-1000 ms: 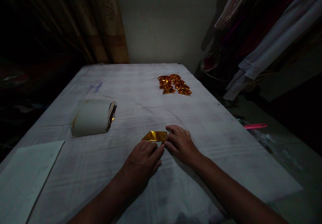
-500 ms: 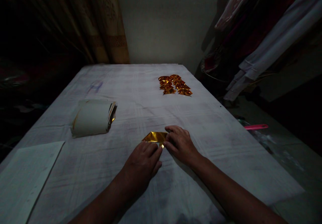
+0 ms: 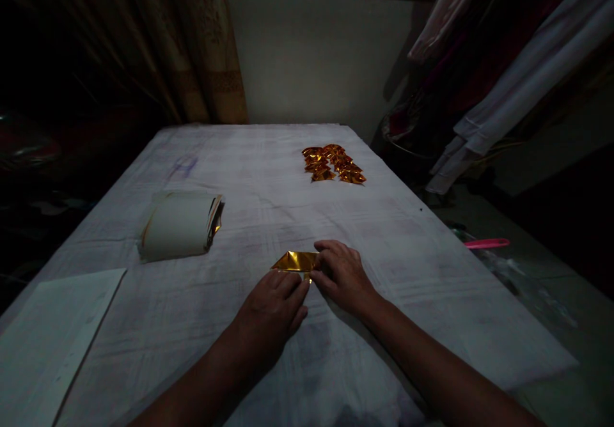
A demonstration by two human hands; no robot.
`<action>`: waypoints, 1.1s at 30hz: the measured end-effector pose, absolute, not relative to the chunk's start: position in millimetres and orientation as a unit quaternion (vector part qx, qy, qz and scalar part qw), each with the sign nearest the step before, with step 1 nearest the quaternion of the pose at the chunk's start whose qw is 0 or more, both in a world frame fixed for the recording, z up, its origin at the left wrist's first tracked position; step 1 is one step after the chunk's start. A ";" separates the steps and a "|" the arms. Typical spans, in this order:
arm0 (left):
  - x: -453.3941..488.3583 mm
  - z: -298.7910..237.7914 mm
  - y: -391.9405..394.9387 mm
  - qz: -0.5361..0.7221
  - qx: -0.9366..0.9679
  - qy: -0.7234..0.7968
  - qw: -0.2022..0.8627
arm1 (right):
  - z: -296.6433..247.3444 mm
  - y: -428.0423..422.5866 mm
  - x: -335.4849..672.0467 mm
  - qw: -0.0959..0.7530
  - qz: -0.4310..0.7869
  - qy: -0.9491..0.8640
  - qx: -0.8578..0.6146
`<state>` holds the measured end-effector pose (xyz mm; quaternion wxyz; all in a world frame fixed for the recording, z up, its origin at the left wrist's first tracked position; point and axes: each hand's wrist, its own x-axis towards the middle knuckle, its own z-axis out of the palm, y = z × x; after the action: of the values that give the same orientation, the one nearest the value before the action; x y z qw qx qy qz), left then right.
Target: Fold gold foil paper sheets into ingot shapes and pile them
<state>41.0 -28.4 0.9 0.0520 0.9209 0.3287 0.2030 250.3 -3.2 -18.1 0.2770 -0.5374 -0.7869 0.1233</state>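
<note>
My left hand (image 3: pixel 273 302) rests with fingers close together at the near edge of the gold foil (image 3: pixel 294 261), though whether it grips, I can't tell. My right hand (image 3: pixel 344 277) holds the right end in curled fingers, probably steadying the crease; folded pieces (image 3: pixel 352 176) sit well beyond, likely leaving working room.

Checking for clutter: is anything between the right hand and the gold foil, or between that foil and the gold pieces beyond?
Nothing visible: the right hand touches the gold foil; only cloth lies between foil and gold pieces.
</note>
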 end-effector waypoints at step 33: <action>29.3 5.2 -35.4 0.253 0.915 0.310 0.044 | -16.7 -15.4 245.4 0.226 -0.036 -0.842 -0.488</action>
<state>29.3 -35.4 5.2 0.0436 0.9154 0.3099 0.2534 245.4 -15.4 -16.7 0.2263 -0.4884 -0.8420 -0.0364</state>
